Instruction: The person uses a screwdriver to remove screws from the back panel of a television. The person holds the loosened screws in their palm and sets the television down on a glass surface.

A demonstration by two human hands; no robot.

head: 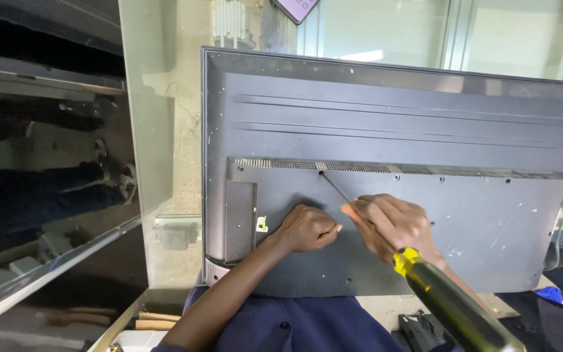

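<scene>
A flat-screen television (386, 124) lies face down with its dark grey back cover up. A long screwdriver (454, 303) with a yellow and dark green handle runs from the lower right, and its thin shaft (335, 188) reaches a screw hole just below the vent strip. My right hand (395, 225) is closed around the shaft just ahead of the handle. To its left, my left hand (307, 228) rests as a closed fist on the back cover, with nothing visible in it. Several small screws dot the cover.
A glass pane (148, 104) stands at the left, with another person's legs and shoes (109, 173) seen beyond it. A black bracket (418, 329) lies at the bottom edge and wooden pieces (154, 321) at the bottom left. A white cable (558, 238) hangs at the television's right edge.
</scene>
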